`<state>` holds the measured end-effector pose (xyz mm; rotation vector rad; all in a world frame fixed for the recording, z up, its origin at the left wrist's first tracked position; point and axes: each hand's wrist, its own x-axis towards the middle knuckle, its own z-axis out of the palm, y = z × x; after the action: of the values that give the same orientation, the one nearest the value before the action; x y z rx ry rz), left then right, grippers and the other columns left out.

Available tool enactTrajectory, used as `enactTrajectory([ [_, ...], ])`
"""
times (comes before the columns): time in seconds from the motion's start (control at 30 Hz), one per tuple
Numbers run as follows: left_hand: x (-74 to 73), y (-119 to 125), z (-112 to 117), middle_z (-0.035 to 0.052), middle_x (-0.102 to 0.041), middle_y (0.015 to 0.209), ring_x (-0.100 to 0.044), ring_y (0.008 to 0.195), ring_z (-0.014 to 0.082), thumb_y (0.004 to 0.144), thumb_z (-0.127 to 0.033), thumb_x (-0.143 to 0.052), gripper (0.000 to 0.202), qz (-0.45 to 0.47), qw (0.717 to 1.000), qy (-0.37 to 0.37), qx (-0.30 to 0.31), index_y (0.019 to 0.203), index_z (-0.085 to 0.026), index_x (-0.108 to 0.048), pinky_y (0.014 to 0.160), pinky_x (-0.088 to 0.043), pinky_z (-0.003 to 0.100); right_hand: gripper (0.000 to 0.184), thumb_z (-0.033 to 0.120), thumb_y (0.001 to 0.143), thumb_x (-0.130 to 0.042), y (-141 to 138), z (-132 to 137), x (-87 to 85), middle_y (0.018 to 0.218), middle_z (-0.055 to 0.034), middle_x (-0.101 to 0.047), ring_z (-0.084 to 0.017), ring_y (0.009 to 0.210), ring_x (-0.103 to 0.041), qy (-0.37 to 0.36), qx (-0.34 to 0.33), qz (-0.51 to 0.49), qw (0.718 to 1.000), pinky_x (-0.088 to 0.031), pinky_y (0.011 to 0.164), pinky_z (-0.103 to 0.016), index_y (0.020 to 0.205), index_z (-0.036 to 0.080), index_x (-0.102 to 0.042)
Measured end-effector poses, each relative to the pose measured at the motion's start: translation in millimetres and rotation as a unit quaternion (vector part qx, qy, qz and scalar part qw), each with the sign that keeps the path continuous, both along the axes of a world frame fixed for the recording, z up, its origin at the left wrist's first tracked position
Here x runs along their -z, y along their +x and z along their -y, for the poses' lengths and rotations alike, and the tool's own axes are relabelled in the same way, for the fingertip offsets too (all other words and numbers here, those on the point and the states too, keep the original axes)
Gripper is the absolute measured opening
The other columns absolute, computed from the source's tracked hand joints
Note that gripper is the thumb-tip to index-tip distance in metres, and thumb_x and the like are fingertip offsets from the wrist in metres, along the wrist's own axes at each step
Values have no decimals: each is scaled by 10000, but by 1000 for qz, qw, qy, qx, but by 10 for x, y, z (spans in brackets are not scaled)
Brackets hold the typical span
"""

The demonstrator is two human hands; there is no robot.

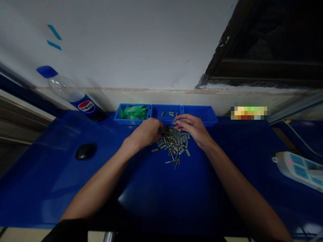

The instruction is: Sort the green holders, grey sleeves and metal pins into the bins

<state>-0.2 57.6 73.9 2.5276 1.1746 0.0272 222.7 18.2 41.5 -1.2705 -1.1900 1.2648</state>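
Observation:
A heap of small grey sleeves and thin brass pins [174, 144] lies on the blue table [161, 195] in front of three blue bins. My left hand [147, 132] rests curled at the heap's left edge, its fingers closed over parts I cannot make out. My right hand [193, 127] hovers over the heap's far right side, fingers stretched and close together, tips near the middle bin [166, 116], which holds a few grey sleeves. The left bin [133, 112] holds green plastic pieces. The right bin [202, 114] shows nothing inside.
A Pepsi bottle [73, 95] lies tilted at the back left. A black mouse [85, 151] sits on the left of the table. A white power strip [300, 169] lies at the right edge. A pale wall rises behind the bins.

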Motion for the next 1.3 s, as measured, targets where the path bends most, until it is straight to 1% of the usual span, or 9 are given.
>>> enactTrajectory([
  [0.1, -48, 5, -24, 91, -797, 900, -741, 803, 209, 802, -133, -658, 226, 135, 991, -18, -14, 959, -151, -819, 772, -568, 325, 238, 381, 829, -789, 7, 3, 7, 923, -85, -812, -239, 832, -762, -14, -29, 10, 999, -590, 822, -427, 1012, 233, -755],
  [0.23, -71, 63, 10, 65, -805, 888, -753, 771, 171, 784, -197, -703, 168, 327, 941, -74, -48, 913, -148, -798, 761, -611, 292, 289, 438, 838, -811, 8, 10, 15, 874, -86, -808, -240, 799, -773, -53, -75, -14, 996, -594, 796, -421, 1026, 231, -738],
  [0.33, -89, 105, 54, 63, -798, 923, -753, 803, 162, 759, -203, -724, 133, 381, 917, -107, -41, 869, -150, -776, 785, -627, 288, 295, 456, 853, -819, 11, 21, 7, 889, -88, -808, -238, 834, -780, -73, -104, -69, 989, -594, 830, -412, 1024, 226, -748],
  [0.47, -88, 133, 78, 43, -763, 862, -720, 771, 146, 735, -193, -728, 79, 387, 913, -120, -41, 802, -151, -732, 774, -621, 285, 268, 390, 803, -869, 31, 30, 2, 874, -76, -792, -226, 809, -756, -73, -98, -99, 988, -586, 837, -412, 987, 227, -762],
  [0.63, -60, 131, 50, 28, -728, 832, -691, 740, 136, 742, -168, -727, 41, 338, 934, -105, -43, 761, -151, -695, 735, -578, 266, 246, 351, 770, -881, 53, 28, 36, 887, -64, -781, -207, 792, -713, -61, -100, -76, 990, -572, 824, -410, 957, 237, -768],
  [0.8, -68, 20, 22, 1, -699, 764, -627, 673, 134, 781, -161, -758, 107, 131, 989, -69, 6, 854, -167, -680, 633, -440, 256, 235, 364, 755, -880, 32, 13, 57, 788, -37, -753, -188, 724, -677, -17, -73, -8, 997, -563, 764, -397, 912, 230, -768],
  [1.0, -94, 8, 115, 27, -710, 876, -623, 725, 162, 683, -143, -876, 309, -95, 989, -99, 50, 931, -179, -695, 584, -393, 257, 312, 359, 816, -829, 17, 14, -8, 1135, -94, -806, -269, 1000, -762, -15, -24, -9, 1000, -590, 926, -458, 1106, 263, -767],
  [1.17, -97, 94, 179, 13, -680, 782, -583, 618, 127, 690, -1, -750, 288, -117, 988, -99, 31, 903, -183, -685, 541, -404, 225, 331, 415, 822, -824, 22, 23, -22, 1169, -96, -808, -297, 1019, -764, -21, -35, 4, 999, -604, 944, -497, 1112, 268, -761],
  [1.3, -49, 97, 177, 59, -718, 892, -637, 709, 167, 702, 22, -686, 366, -112, 989, -91, 24, 1011, -174, -704, 584, -435, 246, 321, 425, 809, -837, 19, 26, -9, 1142, -95, -814, -288, 995, -765, -26, -43, 0, 999, -605, 931, -487, 1076, 264, -761],
])
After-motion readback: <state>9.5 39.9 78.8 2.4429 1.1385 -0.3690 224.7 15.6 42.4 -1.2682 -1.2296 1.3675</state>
